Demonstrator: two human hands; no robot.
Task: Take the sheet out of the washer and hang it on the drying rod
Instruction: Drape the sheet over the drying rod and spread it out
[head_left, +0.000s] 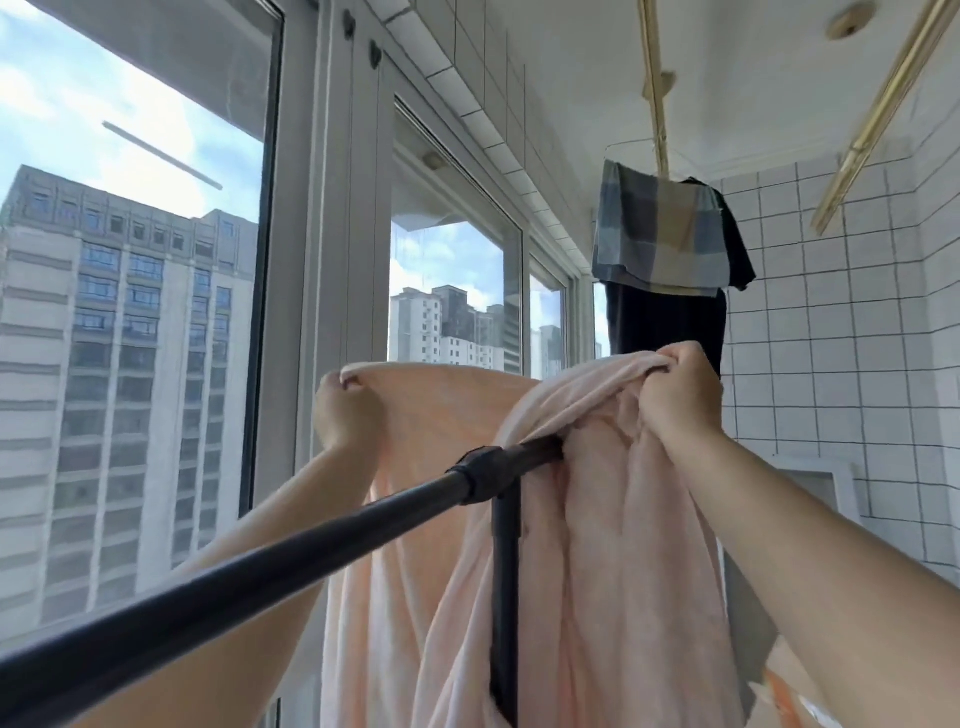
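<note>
A pale pink sheet (597, 545) hangs in folds over a black drying rod (291, 551) that runs from the lower left up to a joint at the centre, where a black upright post drops down. My left hand (349, 410) grips the sheet's top edge on the window side of the rod, holding it stretched up. My right hand (680, 395) clutches a bunched part of the sheet just above the rod's far end. The rod's far part is hidden under the cloth. No washer is in view.
Large windows (130, 312) with grey frames fill the left side. Brass ceiling rails (655, 88) carry a hanger with a checked cloth (660, 234) and a dark garment (670, 322) just behind the sheet. White tiled walls (831, 312) close the right side.
</note>
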